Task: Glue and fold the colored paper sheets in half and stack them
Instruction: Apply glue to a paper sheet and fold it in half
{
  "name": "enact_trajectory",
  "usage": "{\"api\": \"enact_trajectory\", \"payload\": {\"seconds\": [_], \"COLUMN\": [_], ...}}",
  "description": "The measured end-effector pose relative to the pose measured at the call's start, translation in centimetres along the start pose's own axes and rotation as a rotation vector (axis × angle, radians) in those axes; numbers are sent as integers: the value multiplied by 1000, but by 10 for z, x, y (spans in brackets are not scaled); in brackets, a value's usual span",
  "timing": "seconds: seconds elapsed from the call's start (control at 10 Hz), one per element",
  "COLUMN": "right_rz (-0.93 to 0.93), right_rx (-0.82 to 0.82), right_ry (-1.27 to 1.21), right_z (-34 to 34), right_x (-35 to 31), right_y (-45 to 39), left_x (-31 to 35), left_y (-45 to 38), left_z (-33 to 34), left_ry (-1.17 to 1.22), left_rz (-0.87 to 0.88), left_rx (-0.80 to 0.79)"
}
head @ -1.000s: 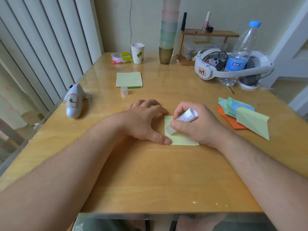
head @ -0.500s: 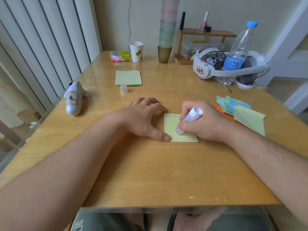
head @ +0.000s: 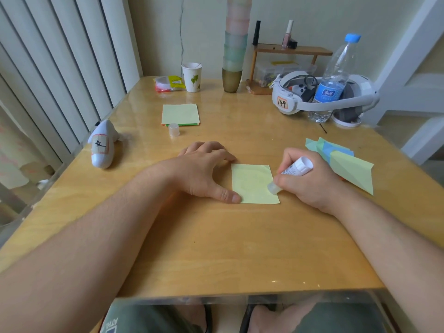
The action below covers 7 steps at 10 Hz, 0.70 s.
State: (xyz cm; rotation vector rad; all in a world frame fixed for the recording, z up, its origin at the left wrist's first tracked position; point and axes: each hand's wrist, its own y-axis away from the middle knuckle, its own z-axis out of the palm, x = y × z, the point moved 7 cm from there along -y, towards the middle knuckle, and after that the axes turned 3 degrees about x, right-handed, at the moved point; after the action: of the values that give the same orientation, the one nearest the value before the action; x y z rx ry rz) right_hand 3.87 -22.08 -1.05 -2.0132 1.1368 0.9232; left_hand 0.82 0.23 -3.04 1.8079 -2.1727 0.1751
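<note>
— Where is your sheet?

— The pale yellow sheet (head: 252, 182) lies flat on the desk (head: 216, 248), between your two hands. Your left hand (head: 204, 171) rests open, thumb tip pressing the sheet's near left corner.

— And your right grip?

— Your right hand (head: 310, 181) is curled round the glue stick (head: 292, 173), its tip touching the sheet's right edge (stick tilted). The folded sheets (head: 346, 162) pile just beyond that hand; the unfolded stack (head: 180, 114) and the cap (head: 174, 129) sit past your left hand.
</note>
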Motion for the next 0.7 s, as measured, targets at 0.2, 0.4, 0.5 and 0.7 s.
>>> {"api": "enact_trajectory", "payload": {"seconds": [0.2,0.4,0.5,0.7], "right_rz": [18,-42,-97,-83], "right_rx": [75,72,38,20], "right_ry": [-320,-236,-120,-93], "right_z": [-10,-4,11,41], "right_x": [1,-21,-37,-37], "right_y": [-4,-11,-13,-10], "left_x": [1,-24,-25,-18], "left_y": [2,-6,-10,-9], "left_z": [-2,-16,-14,-12], "left_ry": [21,282,302,159], "left_rz": [21,-29,-41,-41], "left_rx": [-22,102,160,195]}}
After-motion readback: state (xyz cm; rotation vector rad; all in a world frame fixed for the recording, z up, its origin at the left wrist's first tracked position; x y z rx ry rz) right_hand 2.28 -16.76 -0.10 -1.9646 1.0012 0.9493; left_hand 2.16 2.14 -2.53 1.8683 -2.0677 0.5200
